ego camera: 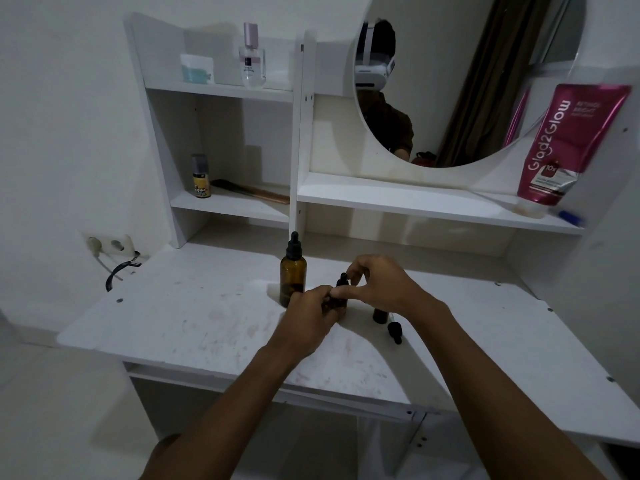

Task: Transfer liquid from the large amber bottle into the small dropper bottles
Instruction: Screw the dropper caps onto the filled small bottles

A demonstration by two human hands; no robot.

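The large amber bottle (292, 277) stands upright on the white desk (194, 317) with its black dropper cap on. Just right of it, my left hand (308, 322) grips the body of a small dropper bottle (340, 295). My right hand (379, 284) pinches that bottle's black dropper cap from above. A second small amber bottle (380, 315) stands uncapped under my right wrist, mostly hidden. Its black dropper cap (394, 331) lies on its side on the desk beside it.
Shelves rise behind the desk with a perfume bottle (252, 57), a small yellow bottle (201, 176), a comb (251, 191) and a pink tube (568, 143). A round mirror (460, 77) hangs above. A wall socket with a black cable (119, 268) sits at the left.
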